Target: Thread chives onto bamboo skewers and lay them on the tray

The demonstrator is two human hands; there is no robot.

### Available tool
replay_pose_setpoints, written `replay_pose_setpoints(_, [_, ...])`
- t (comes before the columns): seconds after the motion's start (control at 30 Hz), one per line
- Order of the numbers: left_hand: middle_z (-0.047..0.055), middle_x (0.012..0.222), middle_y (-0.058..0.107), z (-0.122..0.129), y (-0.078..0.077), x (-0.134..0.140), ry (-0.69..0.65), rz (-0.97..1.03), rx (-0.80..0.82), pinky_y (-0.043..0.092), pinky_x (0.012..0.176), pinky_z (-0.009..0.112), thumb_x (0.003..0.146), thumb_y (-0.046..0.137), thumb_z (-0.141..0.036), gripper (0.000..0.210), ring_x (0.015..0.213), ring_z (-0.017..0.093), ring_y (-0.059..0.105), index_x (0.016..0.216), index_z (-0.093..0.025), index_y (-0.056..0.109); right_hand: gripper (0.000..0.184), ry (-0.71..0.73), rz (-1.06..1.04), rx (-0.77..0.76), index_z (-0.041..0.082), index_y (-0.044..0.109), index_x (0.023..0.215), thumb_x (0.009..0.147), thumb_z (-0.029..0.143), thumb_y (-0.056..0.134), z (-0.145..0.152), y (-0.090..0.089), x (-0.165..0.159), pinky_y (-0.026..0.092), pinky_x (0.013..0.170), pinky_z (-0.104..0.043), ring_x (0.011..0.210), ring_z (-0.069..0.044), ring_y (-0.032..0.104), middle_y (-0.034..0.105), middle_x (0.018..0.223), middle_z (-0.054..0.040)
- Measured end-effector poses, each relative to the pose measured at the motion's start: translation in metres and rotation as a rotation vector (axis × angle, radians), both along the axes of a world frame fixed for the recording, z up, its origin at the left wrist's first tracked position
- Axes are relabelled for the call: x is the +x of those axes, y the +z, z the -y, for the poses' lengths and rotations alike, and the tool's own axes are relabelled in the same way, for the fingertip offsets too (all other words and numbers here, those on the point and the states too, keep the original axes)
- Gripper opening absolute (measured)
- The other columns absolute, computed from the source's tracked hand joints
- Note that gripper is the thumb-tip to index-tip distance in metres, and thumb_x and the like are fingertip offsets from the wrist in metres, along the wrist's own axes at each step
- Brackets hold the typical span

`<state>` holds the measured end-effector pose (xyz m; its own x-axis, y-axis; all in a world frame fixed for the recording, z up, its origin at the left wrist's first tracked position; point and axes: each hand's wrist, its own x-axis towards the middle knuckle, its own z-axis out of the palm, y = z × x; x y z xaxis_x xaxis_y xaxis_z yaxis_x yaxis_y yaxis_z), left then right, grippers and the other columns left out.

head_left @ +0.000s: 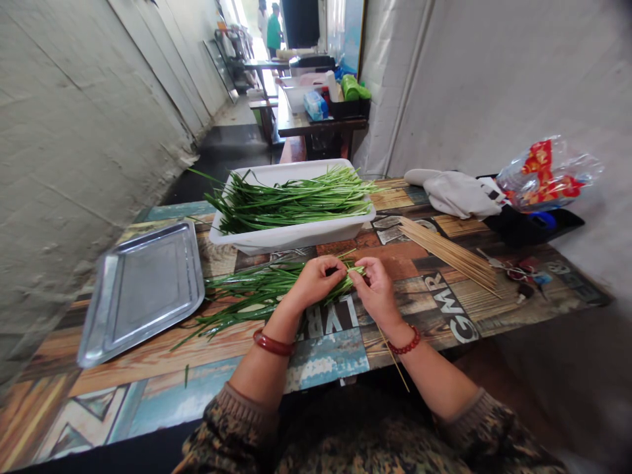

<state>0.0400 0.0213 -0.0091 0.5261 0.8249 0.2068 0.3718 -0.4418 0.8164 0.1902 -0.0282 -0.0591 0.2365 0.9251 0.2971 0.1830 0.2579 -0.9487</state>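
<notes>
My left hand (320,280) is closed, thumb and fingers pinching the pale stem ends of a bunch of garlic chives (257,286). The green leaves trail left across the table. Right beside it, my right hand (376,293) is closed at the same stem ends. A thin bamboo skewer (395,361) runs out from under my right palm toward the table's front edge; its other end is hidden by the hand and stems. Behind my hands, more garlic chives (296,197) lie heaped in a white plastic tub (301,238).
A metal tray (148,289) lies at the left. To the right are a fanned pile of bamboo skewers (447,253), keys (526,283), a pale cap (457,191) and a red-and-clear plastic bag (543,174). Another table (296,124) and a person in green (274,29) are farther back.
</notes>
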Motion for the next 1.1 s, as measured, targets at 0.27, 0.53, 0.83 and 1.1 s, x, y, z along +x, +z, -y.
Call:
replay_pose_setpoints(0.27, [0.004,0.078,0.068,-0.002,0.005,-0.007,-0.074,-0.074,-0.082,0.043,0.068,0.023,0.085,0.054,-0.028,0.023,0.072,0.014,0.058,0.084,-0.011,0.069,0.039,0.120,-0.084,-0.030,0.021,0.051,0.122,0.086,0.034,0.058,0.000,0.004,0.002,0.043,0.047,-0.024,0.051,-0.011,0.052,0.060,0.076,-0.0004])
replay_pose_setpoints(0.53, [-0.001,0.063,0.058,0.000,0.005,-0.003,0.000,-0.075,-0.080,0.037,0.059,0.020,0.081,0.056,-0.026,0.020,0.061,0.010,0.048,0.070,-0.012,0.064,0.026,0.083,-0.149,-0.065,0.019,0.059,0.103,0.089,0.040,0.054,-0.001,0.005,0.003,0.041,0.047,-0.023,0.049,-0.011,0.051,0.056,0.065,0.0026])
replay_pose_setpoints(0.83, [0.000,0.066,0.061,-0.001,0.001,-0.002,-0.032,-0.102,-0.066,0.039,0.060,0.021,0.081,0.056,-0.028,0.020,0.065,0.011,0.052,0.074,-0.012,0.066,0.022,0.013,-0.091,-0.056,0.018,0.059,0.089,0.088,0.040,0.055,-0.002,0.008,0.005,0.043,0.048,-0.023,0.050,-0.011,0.054,0.056,0.063,0.0026])
replay_pose_setpoints(1.1, [0.000,0.064,0.058,0.000,0.006,-0.002,0.038,-0.035,-0.105,0.037,0.057,0.020,0.081,0.057,-0.031,0.024,0.061,0.010,0.047,0.070,-0.011,0.064,0.045,0.092,-0.342,-0.134,0.017,0.060,0.099,0.094,0.054,0.036,-0.002,0.010,0.008,0.041,0.045,-0.021,0.056,-0.012,0.060,0.063,0.076,-0.0036])
